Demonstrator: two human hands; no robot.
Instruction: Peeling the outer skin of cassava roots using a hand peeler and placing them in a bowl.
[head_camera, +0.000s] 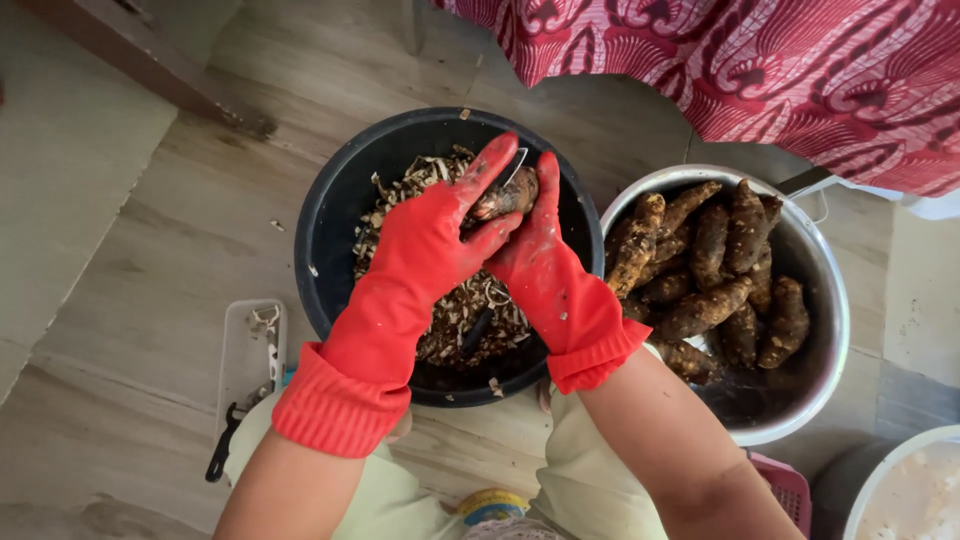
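Both my hands wear red rubber gloves and meet over a black bucket (335, 215) full of brown peelings. My left hand (430, 240) curls its fingers around a brown, muddy root (507, 198). My right hand (545, 265) is pressed against the root's other side, and a small knife blade (516, 165) shows between the thumb and the root. The knife's handle is hidden inside the glove.
A metal pot (825, 330) at the right holds several unpeeled brown roots (715, 260). A white tray (245, 350) with a dark-handled tool lies on the wooden floor at the left. Red patterned cloth (760, 60) hangs at the top right. A pink basket (785, 485) and a white bowl (885, 480) sit at the bottom right.
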